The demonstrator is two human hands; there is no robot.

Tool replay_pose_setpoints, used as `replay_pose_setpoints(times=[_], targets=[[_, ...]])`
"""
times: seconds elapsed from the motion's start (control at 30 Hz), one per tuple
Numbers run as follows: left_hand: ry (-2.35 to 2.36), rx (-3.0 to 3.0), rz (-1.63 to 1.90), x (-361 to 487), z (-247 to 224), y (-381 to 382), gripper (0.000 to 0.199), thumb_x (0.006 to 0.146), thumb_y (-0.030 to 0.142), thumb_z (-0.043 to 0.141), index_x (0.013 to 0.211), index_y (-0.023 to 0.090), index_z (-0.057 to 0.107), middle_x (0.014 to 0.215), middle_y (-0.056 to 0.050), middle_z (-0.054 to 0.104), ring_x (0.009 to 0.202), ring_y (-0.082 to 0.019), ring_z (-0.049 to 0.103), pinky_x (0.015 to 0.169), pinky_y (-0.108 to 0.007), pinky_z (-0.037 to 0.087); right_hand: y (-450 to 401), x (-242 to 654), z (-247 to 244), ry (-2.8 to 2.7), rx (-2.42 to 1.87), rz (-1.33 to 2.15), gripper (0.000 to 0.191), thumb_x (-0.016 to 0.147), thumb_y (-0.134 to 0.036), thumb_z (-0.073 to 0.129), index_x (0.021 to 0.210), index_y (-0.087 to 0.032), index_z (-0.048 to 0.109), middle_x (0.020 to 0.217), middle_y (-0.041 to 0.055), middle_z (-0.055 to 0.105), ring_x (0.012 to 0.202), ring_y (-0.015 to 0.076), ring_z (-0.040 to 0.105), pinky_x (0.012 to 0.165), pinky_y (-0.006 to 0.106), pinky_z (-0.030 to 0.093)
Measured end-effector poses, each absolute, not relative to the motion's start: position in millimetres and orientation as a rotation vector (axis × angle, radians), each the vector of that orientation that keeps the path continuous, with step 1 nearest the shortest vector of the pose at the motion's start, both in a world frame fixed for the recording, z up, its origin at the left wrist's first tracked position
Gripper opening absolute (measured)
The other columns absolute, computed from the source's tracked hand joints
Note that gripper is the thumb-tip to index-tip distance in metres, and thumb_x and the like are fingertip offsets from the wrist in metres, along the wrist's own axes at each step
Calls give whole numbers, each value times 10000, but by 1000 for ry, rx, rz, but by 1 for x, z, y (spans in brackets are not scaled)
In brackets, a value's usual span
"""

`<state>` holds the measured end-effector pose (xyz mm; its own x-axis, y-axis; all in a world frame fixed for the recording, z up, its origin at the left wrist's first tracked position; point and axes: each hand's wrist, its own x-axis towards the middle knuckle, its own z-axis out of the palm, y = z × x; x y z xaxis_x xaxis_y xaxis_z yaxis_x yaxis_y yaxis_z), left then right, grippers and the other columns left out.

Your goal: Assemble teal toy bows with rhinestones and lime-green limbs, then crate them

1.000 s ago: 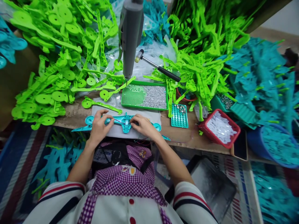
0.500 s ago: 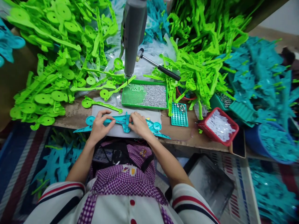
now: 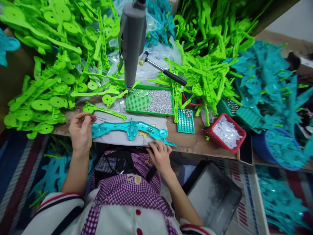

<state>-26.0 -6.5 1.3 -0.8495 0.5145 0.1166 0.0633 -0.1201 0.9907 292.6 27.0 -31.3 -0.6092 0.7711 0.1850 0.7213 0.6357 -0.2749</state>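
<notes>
A turquoise toy-bow-shaped plastic part (image 3: 114, 128) lies lengthwise on a pale cloth (image 3: 105, 138), its ribbed inner side up. A thin dark reddish string (image 3: 104, 119) runs along it. My left hand (image 3: 81, 132) is at the part's left end, thumb and fingers pinched on the string and covering that tip. Low on the right, my right hand (image 3: 160, 156) is beside the table's front edge, below the part. Its fingers are bent and apart, close to loose loops of purple string (image 3: 144, 142); whether they touch the string is unclear.
A grey power screwdriver (image 3: 133, 42) hangs over a green tray (image 3: 149, 113) of small metal pieces. Behind lie a hammer (image 3: 174, 77) and heaps of lime-green parts (image 3: 56, 88). Rightward are a small turquoise tray (image 3: 186, 129), a red basket (image 3: 241, 145) and a blue tub (image 3: 262, 148).
My left hand has moved left, drawing string along the part. My right hand has left the part's middle and come down and right to the loose string. The view has shifted slightly.
</notes>
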Motion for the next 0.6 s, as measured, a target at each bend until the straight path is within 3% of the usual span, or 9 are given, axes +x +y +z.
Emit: replay_pose_setpoints(times=[0.2,0.3,0.43,0.6], targets=[[2136,1106,2070,-37,-4,-21,171,857,314,623,850,232,473,1034,-67,694,955,-205,684,863,-422,553,56,299,-24,-2596,-1047,333,217,947,-228,489,1018,-254,692,1054,92,704,1006,227,608,902,394,384],[2323,1607,1836,-51,-17,-26,233,824,334,649,787,233,442,980,-80,709,924,-213,694,810,-417,558,78,291,-15,-2565,-1079,352,276,965,-222,428,1051,-246,689,1057,105,703,959,220,619,845,361,413],[2358,1902,1235,-85,-17,-27,201,783,392,688,787,224,578,892,-87,732,833,-209,681,766,-391,544,112,269,-11,-2539,-1270,332,340,988,-281,368,1068,-220,693,984,122,704,865,213,621,765,318,407],[2337,1917,1002,-126,0,-36,283,830,514,599,883,266,725,908,-66,735,831,-196,659,798,-347,527,136,261,-12,-2605,-1368,295,395,996,-394,358,1113,-200,682,833,99,709,696,184,603,622,287,339]])
